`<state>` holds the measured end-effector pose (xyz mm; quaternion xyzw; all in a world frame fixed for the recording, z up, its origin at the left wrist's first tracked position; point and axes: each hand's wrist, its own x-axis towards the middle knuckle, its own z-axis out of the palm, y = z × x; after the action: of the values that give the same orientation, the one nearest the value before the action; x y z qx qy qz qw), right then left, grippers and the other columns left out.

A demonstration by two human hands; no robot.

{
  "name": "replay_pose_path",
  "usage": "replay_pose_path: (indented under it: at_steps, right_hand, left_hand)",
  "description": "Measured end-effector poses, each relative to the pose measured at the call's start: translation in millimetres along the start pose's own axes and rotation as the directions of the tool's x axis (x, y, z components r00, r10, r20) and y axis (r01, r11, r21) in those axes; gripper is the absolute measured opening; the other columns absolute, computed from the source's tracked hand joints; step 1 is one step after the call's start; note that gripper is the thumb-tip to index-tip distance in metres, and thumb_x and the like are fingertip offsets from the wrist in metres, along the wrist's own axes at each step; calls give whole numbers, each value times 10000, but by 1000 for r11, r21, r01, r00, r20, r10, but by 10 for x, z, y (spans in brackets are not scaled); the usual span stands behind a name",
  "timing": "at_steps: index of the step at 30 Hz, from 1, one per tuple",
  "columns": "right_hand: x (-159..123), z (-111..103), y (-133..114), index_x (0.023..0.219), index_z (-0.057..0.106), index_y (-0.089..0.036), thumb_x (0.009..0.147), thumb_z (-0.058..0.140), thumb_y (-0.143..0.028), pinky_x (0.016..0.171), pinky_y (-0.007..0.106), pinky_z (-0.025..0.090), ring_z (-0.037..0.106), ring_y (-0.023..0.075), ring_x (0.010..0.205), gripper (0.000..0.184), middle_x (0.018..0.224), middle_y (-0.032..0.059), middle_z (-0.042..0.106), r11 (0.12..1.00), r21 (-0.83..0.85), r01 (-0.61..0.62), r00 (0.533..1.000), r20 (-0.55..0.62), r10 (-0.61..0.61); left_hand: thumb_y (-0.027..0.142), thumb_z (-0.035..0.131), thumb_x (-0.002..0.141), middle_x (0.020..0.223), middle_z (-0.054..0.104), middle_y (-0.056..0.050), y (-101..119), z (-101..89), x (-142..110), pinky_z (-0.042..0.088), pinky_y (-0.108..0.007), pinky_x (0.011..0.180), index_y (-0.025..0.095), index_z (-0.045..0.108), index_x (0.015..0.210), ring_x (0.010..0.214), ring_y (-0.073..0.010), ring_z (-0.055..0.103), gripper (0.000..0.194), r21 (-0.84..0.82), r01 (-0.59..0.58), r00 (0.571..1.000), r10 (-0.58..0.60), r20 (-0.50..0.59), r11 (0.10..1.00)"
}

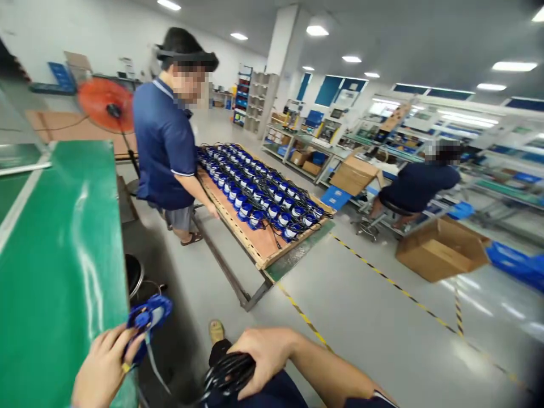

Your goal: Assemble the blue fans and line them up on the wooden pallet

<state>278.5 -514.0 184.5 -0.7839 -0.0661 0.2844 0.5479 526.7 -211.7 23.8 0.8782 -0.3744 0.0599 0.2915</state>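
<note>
My left hand [104, 362] is closed on a blue round plastic device [148, 316] near the edge of the green-topped bench [59, 238]. A pale cable [153, 362] hangs from the device and runs down toward my lap. In my right hand [270, 354] I grip a coiled bundle of black cable [229, 374], low in front of my body. Ahead, a wood-edged cart [229, 226] bears rows of similar blue devices [255, 218] with white labels and black cables.
A person in a dark blue shirt [164, 141] stands at the cart's left side, one hand at its edge. Behind them is an orange fan [106, 105]. A stool [134, 275] is beside my bench. Cardboard box [437, 249] and a seated person [416, 181] are on the right.
</note>
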Motion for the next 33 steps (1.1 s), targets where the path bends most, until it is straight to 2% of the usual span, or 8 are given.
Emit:
replay_pose_path:
  at_steps: [3, 8, 14, 23, 26, 30, 31, 33]
  right_hand:
    - [-297, -224, 79, 955, 674, -176, 647, 873, -483, 669, 153, 442, 538, 92, 718, 478, 797, -50, 607, 993, 114, -29, 964, -261, 58]
    - [-596, -588, 220, 963, 658, -168, 678, 844, -491, 582, 180, 375, 398, 83, 660, 469, 752, -53, 489, 950, 307, 58, 838, -532, 121]
    - [-652, -906, 312, 949, 627, -183, 742, 760, -574, 561, 204, 337, 361, 97, 659, 462, 750, -36, 459, 868, 448, 213, 661, -721, 210]
    - [-153, -1231, 246, 959, 643, -184, 688, 832, -521, 555, 202, 371, 472, 94, 615, 472, 737, -30, 530, 718, 557, 417, 350, -828, 439]
    - [179, -1430, 146, 1032, 620, -173, 735, 791, -576, 490, 200, 317, 465, 73, 492, 529, 650, -49, 528, 631, 528, 569, 230, -838, 495]
    - [642, -1806, -101, 989, 596, -181, 757, 820, -487, 537, 198, 329, 463, 71, 537, 445, 640, -52, 539, 579, 408, 706, -7, -813, 582]
    - [759, -1936, -179, 959, 600, -179, 757, 828, -458, 561, 201, 352, 483, 81, 572, 413, 649, -40, 558, 569, 389, 725, -52, -792, 608]
    - [986, -2239, -320, 926, 613, -178, 754, 834, -433, 608, 214, 403, 522, 102, 627, 379, 670, -21, 592, 540, 329, 775, -156, -728, 668]
  left_hand:
    - [518, 489, 934, 1068, 710, -61, 502, 377, 1459, 523, -465, 962, 299, 711, 941, 1050, -278, 611, 312, -54, -448, 885, 452, 111, 892]
    - [472, 463, 976, 1112, 678, -73, 1681, 997, 3208, 508, -439, 940, 273, 694, 944, 1040, -256, 572, 307, -195, -795, 513, 808, 290, 575]
    - [434, 495, 972, 979, 661, -77, 2500, 1812, 4096, 489, -407, 874, 258, 649, 864, 977, -251, 551, 257, -438, -840, 149, 912, 381, 320]
    - [424, 640, 903, 1328, 625, -82, 2927, 2719, 4990, 463, -402, 989, 324, 675, 1169, 1225, -262, 539, 286, -608, -794, -289, 883, 370, -5]
    - [320, 711, 840, 1492, 505, -78, 2671, 2483, 5255, 379, -468, 1092, 352, 584, 1340, 1354, -302, 450, 517, -534, -845, -247, 911, 331, -35]
    - [291, 495, 966, 1039, 699, -72, 2047, 1860, 5208, 480, -343, 907, 267, 680, 1141, 973, -210, 628, 256, -718, -578, 311, 919, 245, 387]
    - [352, 437, 998, 905, 685, -56, 1945, 1721, 5106, 495, -307, 813, 253, 683, 1074, 853, -186, 626, 276, -820, -355, 284, 888, 363, 449]
    - [570, 436, 966, 952, 681, -73, 1882, 1506, 4843, 505, -331, 842, 228, 654, 1114, 909, -207, 634, 432, -885, 126, -100, 893, 439, 449]
